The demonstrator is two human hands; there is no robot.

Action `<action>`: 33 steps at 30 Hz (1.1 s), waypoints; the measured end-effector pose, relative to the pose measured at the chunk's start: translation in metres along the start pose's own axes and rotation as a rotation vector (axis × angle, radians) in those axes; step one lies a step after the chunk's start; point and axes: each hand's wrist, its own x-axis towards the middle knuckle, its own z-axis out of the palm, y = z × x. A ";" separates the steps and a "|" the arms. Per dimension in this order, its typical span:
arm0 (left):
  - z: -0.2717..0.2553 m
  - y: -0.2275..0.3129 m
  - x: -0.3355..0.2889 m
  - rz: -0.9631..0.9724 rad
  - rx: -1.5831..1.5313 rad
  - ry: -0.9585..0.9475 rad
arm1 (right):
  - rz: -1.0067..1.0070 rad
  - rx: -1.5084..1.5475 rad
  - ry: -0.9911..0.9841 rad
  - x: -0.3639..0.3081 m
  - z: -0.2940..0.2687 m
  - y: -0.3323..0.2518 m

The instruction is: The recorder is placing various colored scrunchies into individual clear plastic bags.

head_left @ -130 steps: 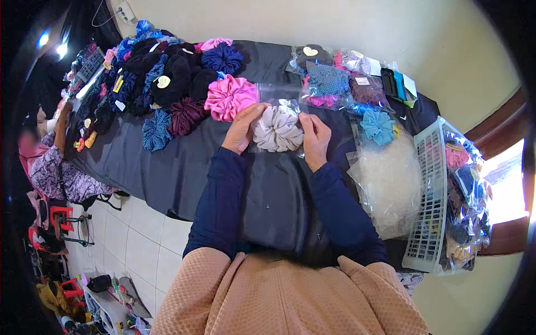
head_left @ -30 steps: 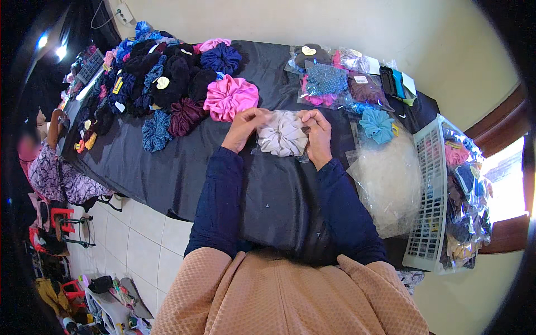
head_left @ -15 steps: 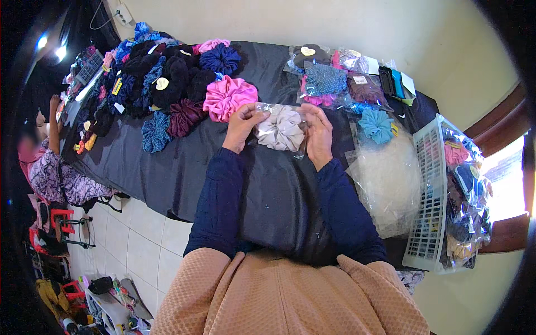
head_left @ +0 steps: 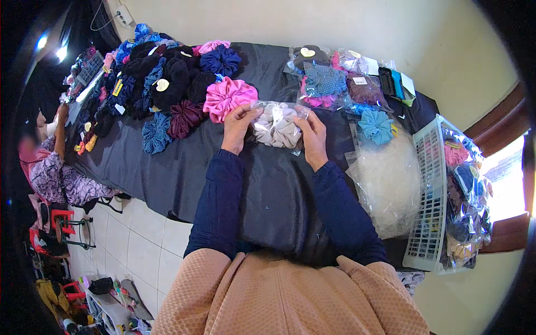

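A pale grey-white scrunchie (head_left: 277, 127) in a clear plastic bag is held up between my two hands, over the dark table cloth. My left hand (head_left: 239, 128) pinches the bag's left edge, thumb on top. My right hand (head_left: 314, 137) grips the right edge, its thumb and fingertips on the plastic. Just beyond my left hand lies a large pink scrunchie (head_left: 230, 99). To the right, a light blue scrunchie (head_left: 376, 126) with a yellow tag rests on a stack of clear plastic bags (head_left: 388, 184).
A pile of loose scrunchies (head_left: 167, 84) covers the far left of the table. Bagged scrunchies (head_left: 326, 81) lie at the far right. A white plastic basket (head_left: 427, 195) with more bagged pieces stands at the right edge. Another person (head_left: 53, 162) works at the left end.
My right hand has moved slightly left and closed in on the bag. The bagged scrunchie has turned and looks more bunched. At the left, the other person's arm has lowered.
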 end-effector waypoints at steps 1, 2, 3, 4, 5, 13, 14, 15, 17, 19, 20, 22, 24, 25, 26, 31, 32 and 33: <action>0.000 0.000 0.000 0.000 0.000 -0.001 | -0.002 -0.037 -0.014 0.000 0.000 -0.001; 0.000 0.000 0.000 0.002 -0.006 -0.003 | -0.003 -0.037 -0.013 0.000 -0.003 0.000; 0.000 -0.001 0.001 0.004 -0.012 -0.006 | 0.001 -0.001 -0.034 0.002 -0.005 0.001; -0.001 -0.002 0.001 0.005 -0.012 -0.006 | 0.005 0.035 -0.054 0.003 -0.006 0.002; -0.002 -0.002 0.002 0.017 0.011 0.002 | 0.004 0.036 -0.054 0.003 -0.007 0.004; 0.005 0.003 -0.003 0.066 0.026 -0.007 | 0.056 0.041 0.104 0.001 -0.001 0.000; 0.007 0.005 -0.003 0.062 0.017 -0.023 | 0.055 0.040 0.104 0.002 -0.005 0.004; 0.005 0.005 -0.003 0.059 0.010 -0.036 | 0.040 0.054 0.067 0.002 -0.007 0.006; 0.002 0.004 -0.002 0.057 -0.011 -0.050 | 0.024 0.069 0.029 0.002 -0.010 0.010; -0.002 0.005 -0.002 0.053 -0.031 -0.063 | 0.008 0.063 0.090 0.001 -0.005 0.007; -0.005 0.006 -0.002 0.014 -0.018 -0.063 | 0.010 0.064 0.089 0.001 -0.003 0.006; -0.004 0.009 -0.004 -0.028 -0.010 -0.070 | 0.017 0.055 0.096 0.001 -0.005 0.005; -0.005 0.012 -0.006 -0.054 -0.013 -0.086 | 0.018 0.047 0.079 0.002 -0.006 0.004; -0.007 0.012 -0.005 -0.053 -0.012 -0.084 | 0.020 0.040 0.059 0.002 -0.006 0.004; -0.008 0.011 -0.004 -0.044 -0.014 -0.084 | 0.020 0.041 0.057 0.002 -0.005 0.004; -0.013 0.012 -0.001 -0.065 0.030 -0.090 | 0.001 -0.029 0.019 0.005 -0.009 0.010; -0.009 0.012 -0.003 -0.045 0.037 -0.066 | -0.001 -0.032 0.023 0.005 -0.014 0.014; -0.008 0.014 -0.005 -0.023 0.049 -0.035 | -0.047 -0.106 0.032 0.004 -0.013 0.014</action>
